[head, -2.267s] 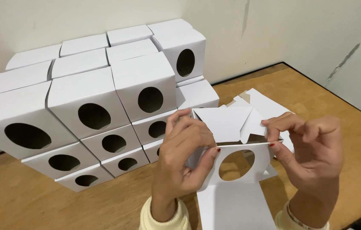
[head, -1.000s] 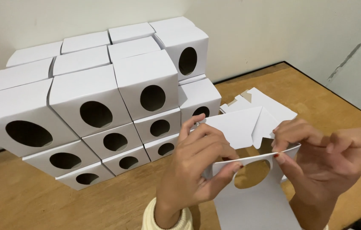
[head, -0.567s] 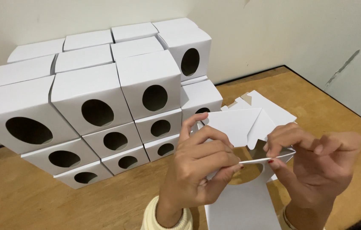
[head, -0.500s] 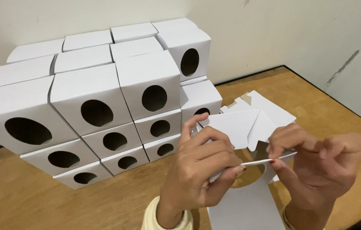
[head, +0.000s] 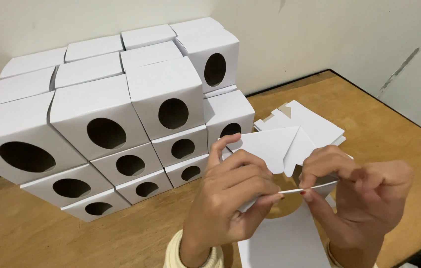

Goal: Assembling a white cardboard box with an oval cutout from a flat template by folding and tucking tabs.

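Observation:
My left hand (head: 232, 198) and my right hand (head: 357, 196) both grip a flat white cardboard box blank (head: 270, 144) with a round hole, held above the wooden table (head: 369, 114). The left fingers wrap its left side, with the index finger raised against a flap. My right thumb and fingertips pinch a thin folded edge of the blank at its right side. Its lower panel hangs down between my wrists.
A stack of assembled white boxes (head: 106, 119) with oval holes fills the left and back, against the wall. A small pile of flat white blanks (head: 314, 124) lies on the table behind my hands. The table's right edge runs diagonally at far right.
The blank has been folded flatter, so its round hole is now mostly hidden. My right fingers have closed onto its thin edge, and both hands have shifted slightly.

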